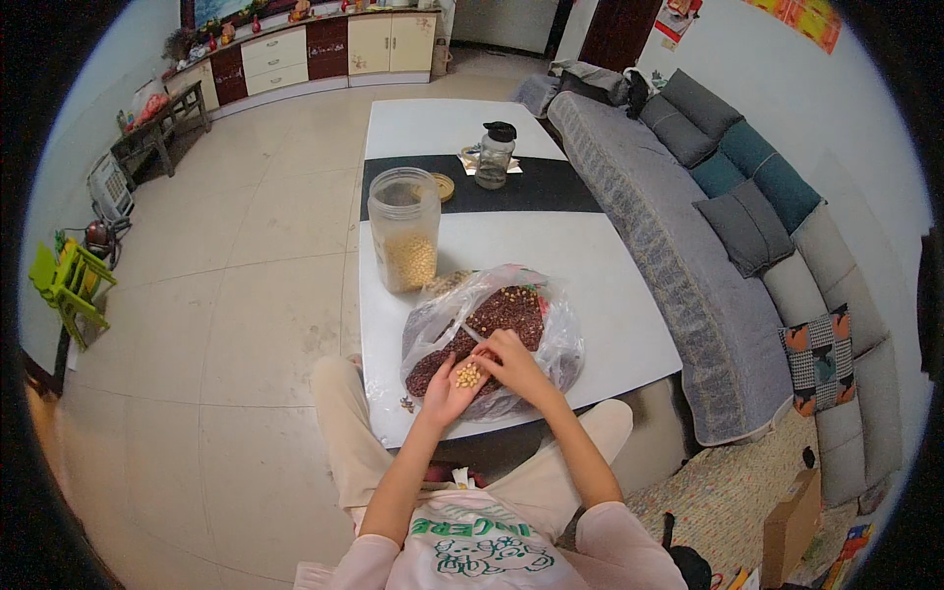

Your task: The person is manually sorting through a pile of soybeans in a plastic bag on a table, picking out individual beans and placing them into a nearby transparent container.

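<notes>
My left hand (450, 391) is palm up and cupped around a small heap of yellow soybeans (468, 376). Bent over its fingertips is my right hand (509, 360), fingers drawn together; whether a bean is between them is too small to tell. Both hands are over an opened clear plastic bag (562, 339) on the table. Inside it lie many small dark red beans (503, 313) with scattered yellow ones on top. Behind the bag, to the left, stands a clear uncapped jar (401, 211), partly filled with soybeans (409, 261).
The white table (629, 324) has a black band across it. On the band are a round gold lid (444, 187) and a lidded water bottle (495, 162). A few dark bits (406, 404) lie left of the bag. The sofa (649, 265) runs along the right.
</notes>
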A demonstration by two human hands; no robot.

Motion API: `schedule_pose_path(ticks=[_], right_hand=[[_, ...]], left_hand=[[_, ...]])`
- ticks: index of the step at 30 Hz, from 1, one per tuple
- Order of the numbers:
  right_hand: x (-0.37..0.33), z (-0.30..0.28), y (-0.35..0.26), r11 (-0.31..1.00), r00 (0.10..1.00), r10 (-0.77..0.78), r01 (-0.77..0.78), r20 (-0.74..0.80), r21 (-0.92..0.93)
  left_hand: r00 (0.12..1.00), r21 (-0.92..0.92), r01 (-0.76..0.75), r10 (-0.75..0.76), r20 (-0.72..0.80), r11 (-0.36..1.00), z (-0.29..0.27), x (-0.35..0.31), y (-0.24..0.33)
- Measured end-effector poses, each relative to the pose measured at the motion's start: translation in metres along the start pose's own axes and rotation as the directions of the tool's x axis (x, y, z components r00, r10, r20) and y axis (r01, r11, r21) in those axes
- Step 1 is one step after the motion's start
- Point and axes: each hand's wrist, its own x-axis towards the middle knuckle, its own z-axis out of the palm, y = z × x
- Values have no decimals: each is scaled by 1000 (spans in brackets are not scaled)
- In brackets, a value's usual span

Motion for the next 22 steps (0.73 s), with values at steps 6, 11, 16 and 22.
schedule_pose_path(ticks=[6, 11, 16, 22], right_hand=[[-7, 4, -3, 998, 997, -21, 17, -73, -58], [14, -3, 22, 994, 974, 8, -34, -228, -109], [31, 2, 46, 927, 991, -23, -29, -134, -374], [34, 12, 54, 894, 998, 26, -49, -57, -444]], left_hand=[[1000, -7, 21, -21, -20, 1000, 7, -1, 0], [994, -19, 9, -11, -107, 1000, 7, 0, -1], [993, -53, 17, -22, -113, 998, 11, -1, -2], [991, 135, -13, 30, -131, 991, 13, -2, -2]])
